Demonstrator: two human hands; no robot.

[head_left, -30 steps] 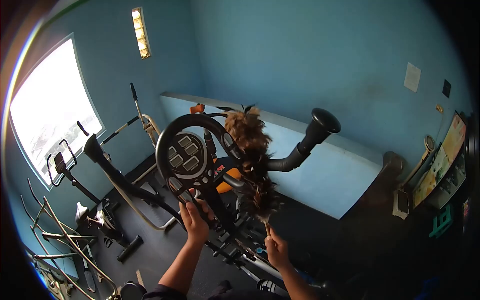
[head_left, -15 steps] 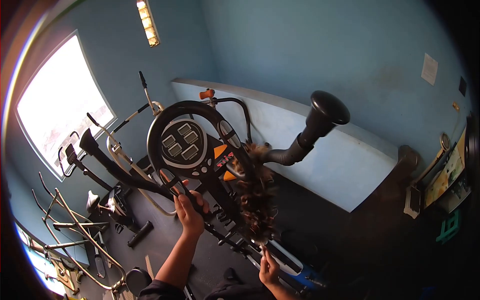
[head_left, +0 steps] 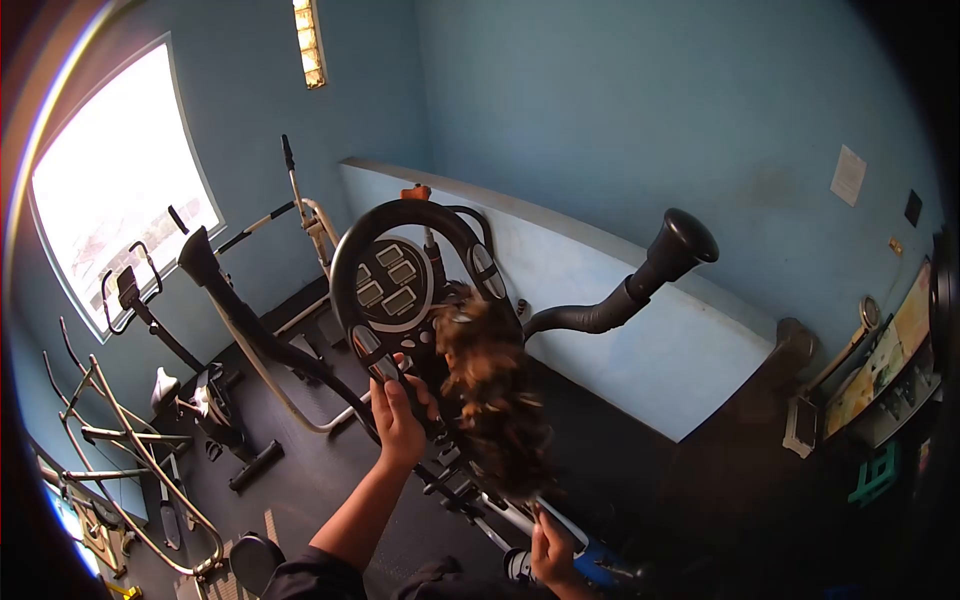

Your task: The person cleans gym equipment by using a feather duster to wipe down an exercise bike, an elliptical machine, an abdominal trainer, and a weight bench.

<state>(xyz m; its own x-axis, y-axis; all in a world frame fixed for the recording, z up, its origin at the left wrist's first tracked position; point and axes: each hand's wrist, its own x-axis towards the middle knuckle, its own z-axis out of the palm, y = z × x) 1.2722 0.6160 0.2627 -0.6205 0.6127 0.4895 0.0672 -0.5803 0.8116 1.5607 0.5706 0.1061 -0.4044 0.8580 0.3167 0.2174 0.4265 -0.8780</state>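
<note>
The duster [head_left: 490, 400] is soft, fluffy feathers. The round screen panel [head_left: 392, 285] is shiny black plastic, and the bent handlebar [head_left: 592, 319] looks like dull black rubber. The blue wall [head_left: 620, 110] is smooth and dull.

Looks like a small gym room — blue walls [head_left: 600, 100], dark floor [head_left: 300, 470]. Shows a trainer's console [head_left: 392, 283] with display panels right above the left hand's [head_left: 400, 425] grip, a padded handlebar [head_left: 640, 285] off to its right, and more exercise machines [head_left: 135, 300] well to its left — under a bright window [head_left: 110, 180].
</note>
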